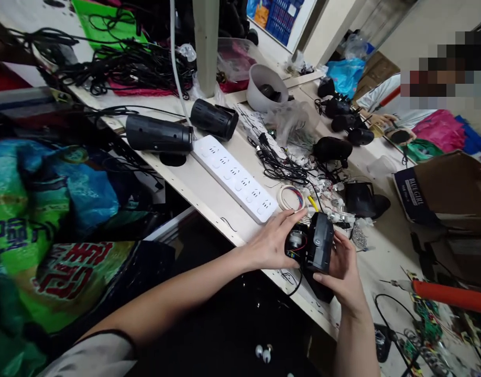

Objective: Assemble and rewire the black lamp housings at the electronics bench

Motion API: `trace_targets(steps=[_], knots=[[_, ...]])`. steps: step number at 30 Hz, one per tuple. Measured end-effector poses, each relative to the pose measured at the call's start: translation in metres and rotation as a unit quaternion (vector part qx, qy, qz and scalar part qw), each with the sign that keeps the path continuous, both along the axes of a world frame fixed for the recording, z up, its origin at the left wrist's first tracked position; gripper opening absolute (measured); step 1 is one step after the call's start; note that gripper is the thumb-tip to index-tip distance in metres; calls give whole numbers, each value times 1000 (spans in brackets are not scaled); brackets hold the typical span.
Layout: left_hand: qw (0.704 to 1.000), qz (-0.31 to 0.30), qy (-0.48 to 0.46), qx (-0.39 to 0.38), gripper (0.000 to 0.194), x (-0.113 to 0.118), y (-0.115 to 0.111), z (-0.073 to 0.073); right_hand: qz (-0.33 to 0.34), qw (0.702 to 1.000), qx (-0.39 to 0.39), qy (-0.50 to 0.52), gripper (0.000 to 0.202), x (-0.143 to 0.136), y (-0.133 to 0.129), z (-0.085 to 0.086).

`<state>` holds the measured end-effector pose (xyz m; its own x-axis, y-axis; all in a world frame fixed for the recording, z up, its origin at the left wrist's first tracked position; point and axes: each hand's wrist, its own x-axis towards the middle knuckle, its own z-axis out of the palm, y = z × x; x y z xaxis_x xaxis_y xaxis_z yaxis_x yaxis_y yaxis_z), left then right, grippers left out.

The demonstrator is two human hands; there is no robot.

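Over the table's front edge, my left hand grips an opened black casing half, with a round part and thin coloured wires showing inside. My right hand is wrapped round the other piece, a black plastic housing with a screw-like dot on its face. The two pieces sit side by side, close together. A black cable hangs below them. Just beyond my left hand are a tape roll and a white power strip. Two black cylindrical devices lie at the strip's far end.
Tangled black cables and a green tray lie at the far left. A white tub stands behind. At right are a cardboard box, a red-handled soldering iron and circuit boards. A co-worker's hands handle parts across the table.
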<state>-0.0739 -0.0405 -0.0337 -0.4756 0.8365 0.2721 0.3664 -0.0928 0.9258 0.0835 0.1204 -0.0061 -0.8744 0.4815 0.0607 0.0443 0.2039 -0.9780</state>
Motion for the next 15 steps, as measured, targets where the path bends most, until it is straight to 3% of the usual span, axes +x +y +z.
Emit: trace_targets(steps=[15], knots=[[999, -7, 31, 15, 120, -1, 2, -3, 27, 996, 51, -69, 87, -4, -2, 8]])
